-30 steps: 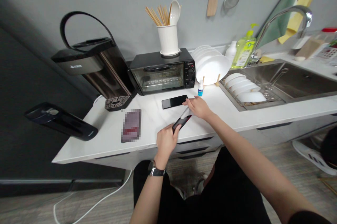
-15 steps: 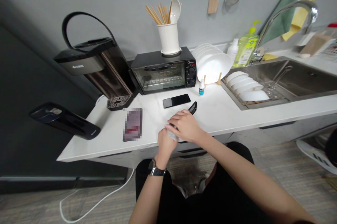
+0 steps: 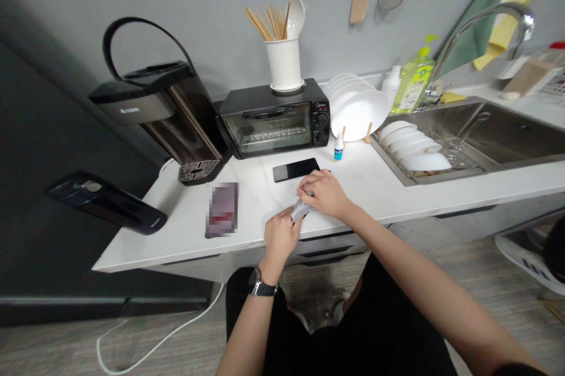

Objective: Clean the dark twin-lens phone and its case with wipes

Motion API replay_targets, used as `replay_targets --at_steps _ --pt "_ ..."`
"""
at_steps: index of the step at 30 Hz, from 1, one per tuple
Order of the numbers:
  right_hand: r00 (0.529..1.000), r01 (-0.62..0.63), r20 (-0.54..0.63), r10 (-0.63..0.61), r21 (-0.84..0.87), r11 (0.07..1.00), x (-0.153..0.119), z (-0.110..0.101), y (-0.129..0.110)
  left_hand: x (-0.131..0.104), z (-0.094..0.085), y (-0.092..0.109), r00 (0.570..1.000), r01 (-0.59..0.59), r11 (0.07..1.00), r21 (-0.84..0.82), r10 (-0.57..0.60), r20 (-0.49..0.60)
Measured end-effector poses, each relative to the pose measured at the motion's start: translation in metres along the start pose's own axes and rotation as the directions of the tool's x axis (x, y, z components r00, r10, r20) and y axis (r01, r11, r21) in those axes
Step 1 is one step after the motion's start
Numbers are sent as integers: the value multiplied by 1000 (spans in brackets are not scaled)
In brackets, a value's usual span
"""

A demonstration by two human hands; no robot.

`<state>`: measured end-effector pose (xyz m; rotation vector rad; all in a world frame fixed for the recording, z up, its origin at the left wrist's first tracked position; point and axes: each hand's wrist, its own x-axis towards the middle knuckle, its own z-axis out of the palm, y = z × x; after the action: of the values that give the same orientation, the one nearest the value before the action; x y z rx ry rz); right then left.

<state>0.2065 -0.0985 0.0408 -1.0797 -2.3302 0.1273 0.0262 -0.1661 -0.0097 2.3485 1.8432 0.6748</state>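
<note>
Both of your hands are gripping: left hand (image 3: 279, 236) holding the phone's near end, right hand (image 3: 321, 193) sliding the wipe (image 3: 300, 210) back up toward centre frame.

Pale crumpled wipe (image 3: 300, 210) over mostly hidden phone

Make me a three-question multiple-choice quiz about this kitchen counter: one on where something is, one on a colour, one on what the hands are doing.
1. Where does the white utensil holder stand?
A. In the sink
B. On the toaster oven
C. On the floor

2. What colour is the dish soap bottle?
A. Green-yellow
B. Red
C. Black

3. What are the left hand and right hand doing?
A. Resting apart, empty
B. Turning the faucet
C. Both on one small pale item

Answers: B, it sits atop the oven. A, its liquid is green-yellow. C, both grip it above the countertop.
</note>
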Motion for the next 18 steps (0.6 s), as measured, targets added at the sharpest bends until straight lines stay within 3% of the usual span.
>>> replay_targets --at_steps 3,6,9,13,18 --pt "999 -44 -17 45 56 997 -1 -5 20 1 0 2 999 -19 1000 -3 18 -26" --pt "980 -179 -33 195 267 947 -2 -6 37 0 -2 5 998 -16 999 -30 15 -61" --pt "914 -345 -18 404 488 802 -5 -3 50 -2 -2 7 997 -24 997 -71 18 -81" --pt "835 -417 -36 550 610 674 -14 5 57 2 -4 5 985 -53 963 -265 7 -174" --pt "687 -386 -53 725 818 426 -25 14 54 26 -27 12 884 -149 785 -601 -167 -437"
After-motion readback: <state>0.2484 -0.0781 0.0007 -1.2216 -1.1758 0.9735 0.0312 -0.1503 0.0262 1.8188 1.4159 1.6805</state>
